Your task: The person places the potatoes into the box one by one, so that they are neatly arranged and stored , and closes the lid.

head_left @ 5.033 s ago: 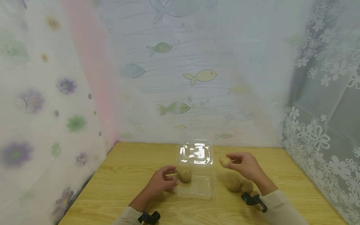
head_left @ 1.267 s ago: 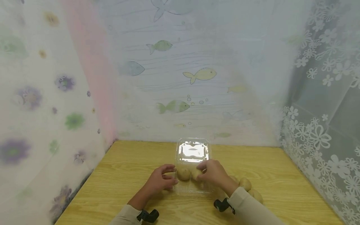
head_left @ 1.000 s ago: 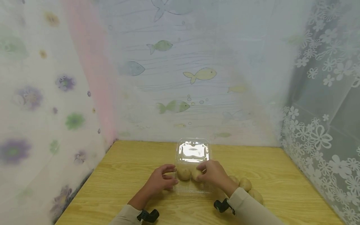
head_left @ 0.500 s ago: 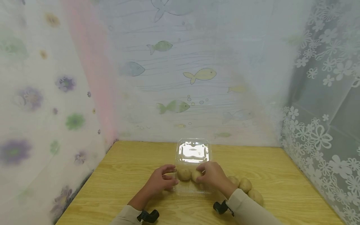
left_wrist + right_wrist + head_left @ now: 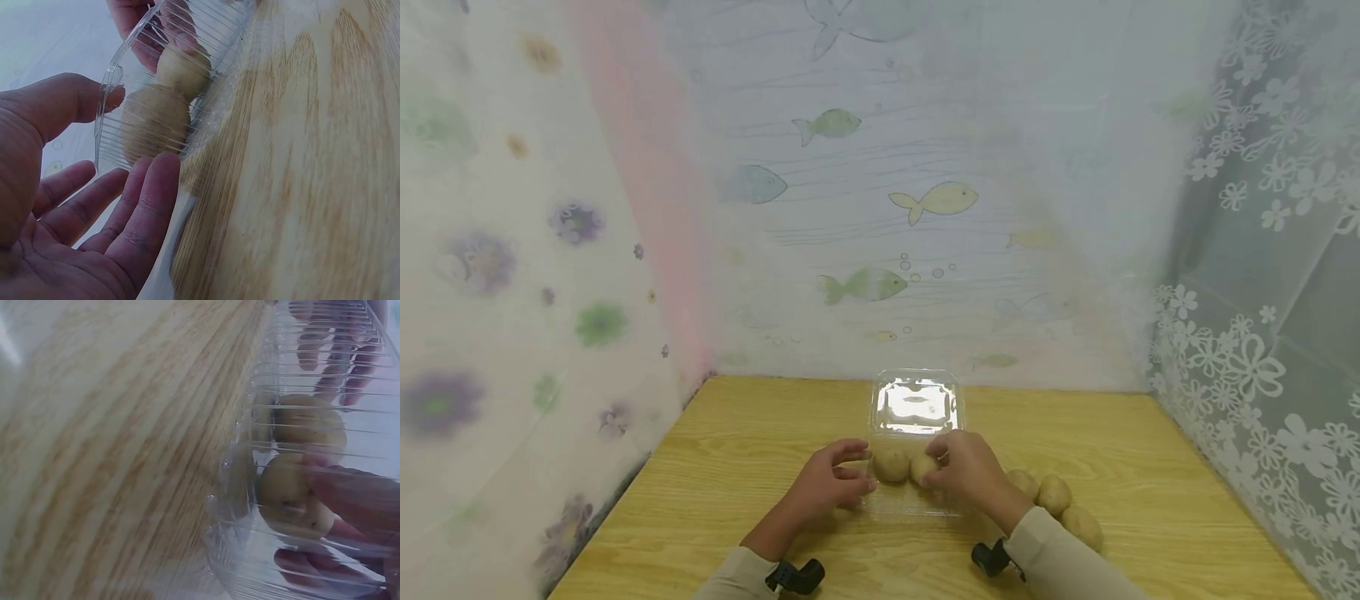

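A clear plastic clamshell container [image 5: 906, 504] stands on the table with its lid [image 5: 917, 406] raised at the back. Inside its base, on the left, lies a potato [image 5: 891, 465]. My right hand [image 5: 970, 473] reaches in over the right side and holds a second potato [image 5: 290, 495] between thumb and fingers, right beside the first. My left hand [image 5: 827, 479] holds the container at its left side; in the left wrist view the thumb hooks over the rim and fingertips [image 5: 164, 164] lie at the ribbed outer wall.
Several loose potatoes [image 5: 1055, 495] lie on the wooden table [image 5: 737, 467] right of the container, partly behind the right forearm. Patterned curtains hang at the back [image 5: 820, 333], left [image 5: 535, 350] and right [image 5: 1247, 417] of the table.
Since five seconds ago, my right hand has carried its potato left and down into the container beside the first one. Over the last second both hands have stayed almost still.
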Tool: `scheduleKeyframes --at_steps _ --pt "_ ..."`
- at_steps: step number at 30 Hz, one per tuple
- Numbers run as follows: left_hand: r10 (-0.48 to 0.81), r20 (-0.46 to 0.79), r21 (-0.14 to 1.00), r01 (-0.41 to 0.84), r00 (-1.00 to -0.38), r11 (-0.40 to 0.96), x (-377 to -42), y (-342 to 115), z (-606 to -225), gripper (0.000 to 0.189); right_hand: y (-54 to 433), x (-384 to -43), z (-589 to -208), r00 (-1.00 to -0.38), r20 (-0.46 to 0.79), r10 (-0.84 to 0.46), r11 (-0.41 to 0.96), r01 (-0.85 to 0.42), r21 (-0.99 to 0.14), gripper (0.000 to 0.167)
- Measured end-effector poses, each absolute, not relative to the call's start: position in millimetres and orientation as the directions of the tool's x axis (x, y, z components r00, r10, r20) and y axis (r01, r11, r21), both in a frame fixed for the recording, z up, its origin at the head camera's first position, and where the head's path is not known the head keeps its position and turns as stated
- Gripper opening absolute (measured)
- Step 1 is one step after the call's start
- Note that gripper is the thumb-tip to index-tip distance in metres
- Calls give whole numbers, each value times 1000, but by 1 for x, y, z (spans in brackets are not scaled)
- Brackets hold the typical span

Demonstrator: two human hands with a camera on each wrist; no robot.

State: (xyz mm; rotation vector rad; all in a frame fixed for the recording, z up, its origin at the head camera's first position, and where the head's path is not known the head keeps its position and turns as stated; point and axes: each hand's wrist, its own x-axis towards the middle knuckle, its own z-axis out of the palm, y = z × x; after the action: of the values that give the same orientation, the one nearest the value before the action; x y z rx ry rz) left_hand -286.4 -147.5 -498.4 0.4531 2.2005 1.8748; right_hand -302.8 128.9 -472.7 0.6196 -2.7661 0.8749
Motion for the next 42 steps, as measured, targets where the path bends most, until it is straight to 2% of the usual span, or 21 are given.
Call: scheduleKeyframes --at_steps 17,42 --pt "372 30 987 87 -928 138 -290 -149 -505 71 132 -301 -474 -890 272 -367 732 -457 -506 35" --pt "372 35 989 84 -928 118 -287 -146 -498 69 133 -295 -471 -876 319 -362 752 -477 -455 39"
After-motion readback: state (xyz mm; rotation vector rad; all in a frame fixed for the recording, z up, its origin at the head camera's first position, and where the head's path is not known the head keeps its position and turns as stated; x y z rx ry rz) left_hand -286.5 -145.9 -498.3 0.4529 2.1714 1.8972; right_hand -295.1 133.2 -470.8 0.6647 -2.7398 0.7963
